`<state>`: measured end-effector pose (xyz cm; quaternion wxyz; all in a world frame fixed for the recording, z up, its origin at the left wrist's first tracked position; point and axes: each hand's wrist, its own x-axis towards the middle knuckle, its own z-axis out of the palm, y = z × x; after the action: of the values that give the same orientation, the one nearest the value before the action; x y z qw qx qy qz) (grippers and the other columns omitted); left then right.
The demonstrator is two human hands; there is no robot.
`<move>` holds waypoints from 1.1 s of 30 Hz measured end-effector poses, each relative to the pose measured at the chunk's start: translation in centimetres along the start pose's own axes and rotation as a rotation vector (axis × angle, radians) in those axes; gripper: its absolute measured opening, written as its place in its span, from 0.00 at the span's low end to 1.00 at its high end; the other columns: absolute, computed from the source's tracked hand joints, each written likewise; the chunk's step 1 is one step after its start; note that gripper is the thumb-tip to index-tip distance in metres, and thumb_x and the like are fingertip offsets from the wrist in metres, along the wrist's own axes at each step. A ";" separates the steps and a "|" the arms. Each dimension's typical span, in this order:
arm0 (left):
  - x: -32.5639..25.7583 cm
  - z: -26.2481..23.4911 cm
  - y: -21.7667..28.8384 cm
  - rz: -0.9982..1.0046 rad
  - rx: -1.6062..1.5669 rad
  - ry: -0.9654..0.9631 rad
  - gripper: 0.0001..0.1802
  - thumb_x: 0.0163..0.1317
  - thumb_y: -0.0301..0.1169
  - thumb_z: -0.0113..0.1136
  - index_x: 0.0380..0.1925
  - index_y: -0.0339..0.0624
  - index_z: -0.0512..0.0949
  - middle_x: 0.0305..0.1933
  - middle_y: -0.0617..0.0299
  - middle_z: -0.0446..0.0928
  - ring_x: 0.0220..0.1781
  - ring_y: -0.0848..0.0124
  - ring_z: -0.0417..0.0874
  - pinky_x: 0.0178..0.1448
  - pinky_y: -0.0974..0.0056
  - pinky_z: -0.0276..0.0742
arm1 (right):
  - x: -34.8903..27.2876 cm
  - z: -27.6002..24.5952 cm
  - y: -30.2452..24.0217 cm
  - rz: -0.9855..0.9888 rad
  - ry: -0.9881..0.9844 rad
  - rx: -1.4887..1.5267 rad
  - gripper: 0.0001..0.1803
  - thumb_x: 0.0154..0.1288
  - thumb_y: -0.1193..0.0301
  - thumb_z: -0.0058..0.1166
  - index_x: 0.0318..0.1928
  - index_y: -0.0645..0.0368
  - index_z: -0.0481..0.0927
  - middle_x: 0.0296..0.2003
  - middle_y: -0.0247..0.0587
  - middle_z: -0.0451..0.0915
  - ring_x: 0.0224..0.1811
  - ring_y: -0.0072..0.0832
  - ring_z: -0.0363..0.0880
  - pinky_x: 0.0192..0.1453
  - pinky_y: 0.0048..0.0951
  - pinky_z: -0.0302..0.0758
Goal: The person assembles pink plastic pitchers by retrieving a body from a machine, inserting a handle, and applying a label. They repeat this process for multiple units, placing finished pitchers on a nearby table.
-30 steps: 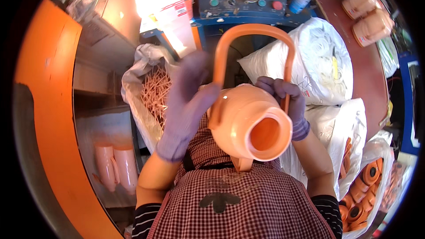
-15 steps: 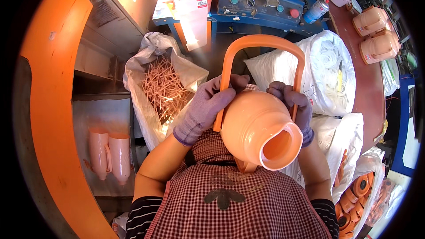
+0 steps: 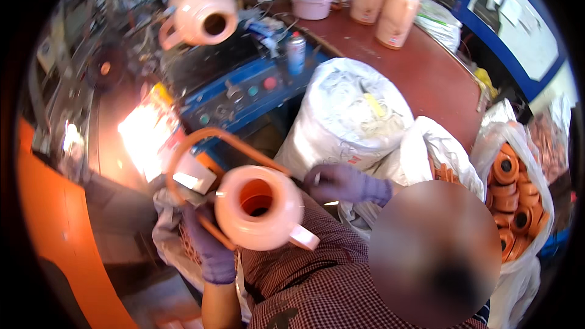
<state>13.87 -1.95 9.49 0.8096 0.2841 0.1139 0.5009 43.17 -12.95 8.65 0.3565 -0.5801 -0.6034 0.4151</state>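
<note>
Over my lap, tilted with its round mouth facing up, is a glossy peach-coloured plastic jug with a short spout. Its long orange carrying handle arches out to the left and far side. My left hand, in a purple glove, is closed on the jug's left side by the handle's lower end; the jug hides some of its fingers. To the right of the jug and apart from it, my gloved right hand has curled fingers. A tiny pale spot shows at its fingertips, too blurred to name.
A white sack of clear rings stands beyond my right hand. Further right, a bag holds orange parts. Another peach jug sits by the blue control panel. More jugs stand on the red-brown table.
My view has swung to the right. The jug has tipped so its mouth faces up, and its handle now leans left. My right hand has come away from the jug; my left still holds it.
</note>
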 end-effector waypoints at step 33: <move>-41.2 -33.6 2.9 -0.458 1.651 1.679 0.22 0.57 0.45 0.63 0.43 0.39 0.85 0.40 0.49 0.86 0.41 0.56 0.83 0.46 0.50 0.78 | 1.2 -51.7 24.9 0.384 0.711 -1.351 0.22 0.74 0.64 0.44 0.64 0.58 0.74 0.53 0.41 0.81 0.53 0.36 0.80 0.58 0.35 0.76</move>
<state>-23.45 -25.45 -20.27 0.1265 0.2752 0.9412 0.1500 100.29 -7.64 6.61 0.0203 -0.8632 -0.4640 -0.1977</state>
